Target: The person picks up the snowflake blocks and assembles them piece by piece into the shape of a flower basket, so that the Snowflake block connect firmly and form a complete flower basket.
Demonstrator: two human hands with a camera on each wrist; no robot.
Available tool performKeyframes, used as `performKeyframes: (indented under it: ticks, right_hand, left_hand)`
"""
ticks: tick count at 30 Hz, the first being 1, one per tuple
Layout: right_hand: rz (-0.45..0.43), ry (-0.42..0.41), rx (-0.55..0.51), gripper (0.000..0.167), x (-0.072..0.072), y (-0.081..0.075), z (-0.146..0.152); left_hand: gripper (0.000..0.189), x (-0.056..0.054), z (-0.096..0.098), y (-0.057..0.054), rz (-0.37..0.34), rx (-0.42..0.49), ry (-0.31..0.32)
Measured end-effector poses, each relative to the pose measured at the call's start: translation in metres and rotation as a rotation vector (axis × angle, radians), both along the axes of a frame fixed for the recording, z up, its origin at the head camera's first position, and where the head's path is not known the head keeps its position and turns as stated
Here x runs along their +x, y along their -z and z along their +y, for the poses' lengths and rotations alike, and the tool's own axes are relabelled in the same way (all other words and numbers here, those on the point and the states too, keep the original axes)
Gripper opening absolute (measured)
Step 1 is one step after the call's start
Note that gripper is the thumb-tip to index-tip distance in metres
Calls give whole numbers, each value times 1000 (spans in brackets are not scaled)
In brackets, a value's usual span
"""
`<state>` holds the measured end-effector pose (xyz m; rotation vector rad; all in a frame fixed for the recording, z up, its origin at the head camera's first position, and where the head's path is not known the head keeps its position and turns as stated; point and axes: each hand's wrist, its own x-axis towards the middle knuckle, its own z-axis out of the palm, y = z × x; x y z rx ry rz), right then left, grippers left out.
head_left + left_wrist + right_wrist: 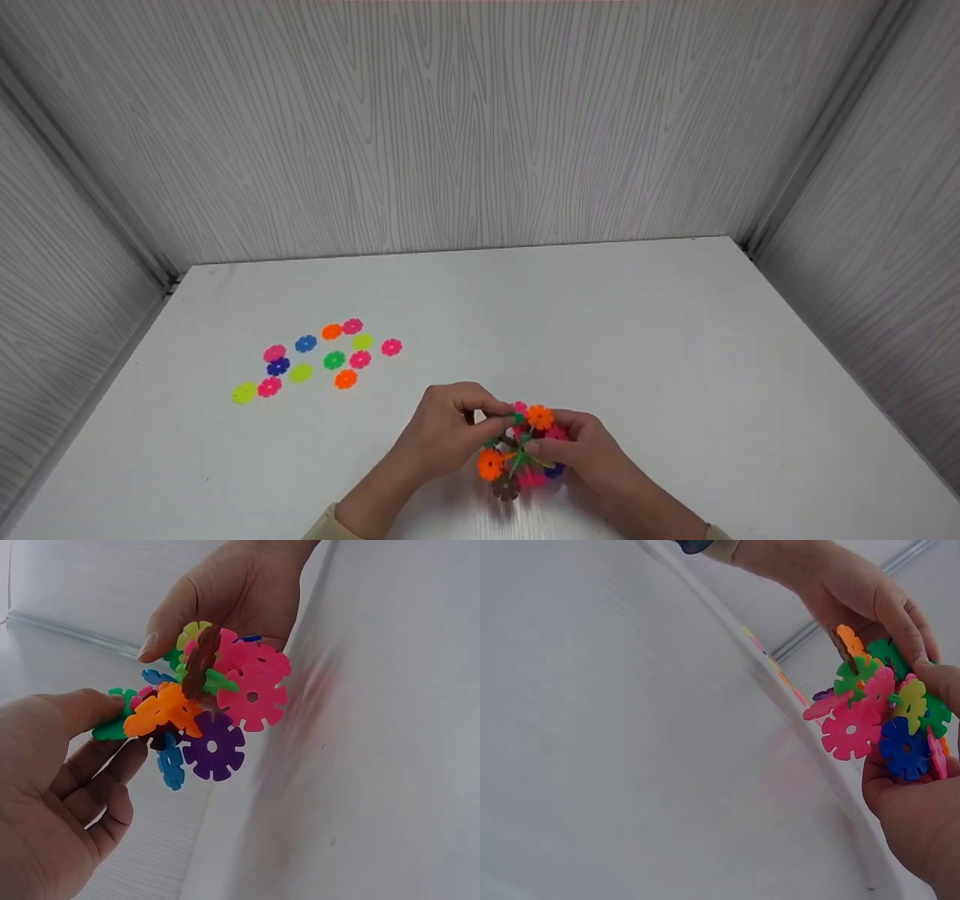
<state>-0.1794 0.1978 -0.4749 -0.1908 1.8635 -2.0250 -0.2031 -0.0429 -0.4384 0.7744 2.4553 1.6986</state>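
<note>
A ball-like cluster of interlocked plastic snowflake discs [533,478] in orange, pink, green, brown, blue and other colours is held between both hands near the table's front. My left hand [447,427] pinches a green disc [112,727] between thumb and fingers at the cluster's left side. Whether that disc is slotted into the cluster I cannot tell. My right hand [592,454] grips the cluster from the right, its thumb on the near side. In the right wrist view, pink, yellow and blue discs [905,748] show between the hands. Parts of the cluster are hidden behind the fingers.
Several loose snowflake discs in pink, orange, yellow, blue and green lie flat on the left of the white table [637,337], including a green one [334,360]. Wood-grain panels [465,120] stand at the back and on both sides.
</note>
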Motion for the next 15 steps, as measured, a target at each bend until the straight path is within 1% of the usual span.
performKeyframes:
  ticks: [2, 4, 7, 9, 11, 15]
  right_hand:
    - [-1, 8, -1, 47, -1, 0, 0]
    - [3, 22, -3, 54, -1, -1, 0]
    - [-20, 46, -56, 63, -1, 0, 0]
    - [-49, 65, -102, 67, -1, 0, 0]
    - [-86, 89, -137, 68, -1, -1, -2]
    - [-120, 149, -129, 69, -2, -3, -4]
  left_hand:
    - [11, 0, 1, 1, 10, 24, -21]
    - [9, 0, 2, 2, 4, 48, -53]
    - [7, 1, 3, 3, -16, 92, -104]
    - [7, 1, 4, 4, -30, 115, -128]
    - [6, 1, 4, 4, -37, 131, -129]
    - [6, 1, 3, 3, -57, 138, -110]
